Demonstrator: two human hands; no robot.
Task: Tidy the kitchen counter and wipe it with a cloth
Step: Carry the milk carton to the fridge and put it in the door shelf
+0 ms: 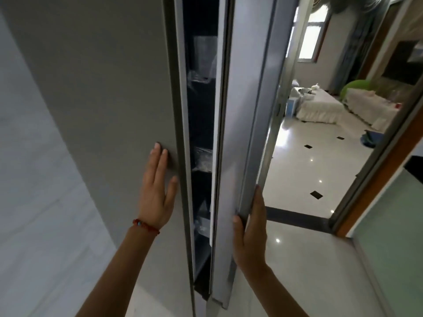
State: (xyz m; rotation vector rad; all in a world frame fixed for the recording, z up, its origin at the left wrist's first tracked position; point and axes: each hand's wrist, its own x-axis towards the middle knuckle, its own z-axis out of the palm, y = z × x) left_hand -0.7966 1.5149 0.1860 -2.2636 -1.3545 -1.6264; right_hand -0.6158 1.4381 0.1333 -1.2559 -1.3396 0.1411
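A tall grey two-door fridge fills the middle of the view. My left hand (pixel 158 193) lies flat, fingers together, against the left door (pixel 109 92) near its inner edge. My right hand (pixel 250 232) wraps around the outer edge of the right door (pixel 248 92), thumb on the front and fingers behind. The two doors stand a narrow gap apart, and through it I see dark shelves (pixel 201 172) with clear plastic bags on them. No counter and no cloth are in view.
A pale wall (pixel 34 179) is at the left. At the right a doorway with a wooden frame (pixel 375 179) opens onto a glossy tiled floor (pixel 304 170), white-covered sofas (pixel 320 106) and a window.
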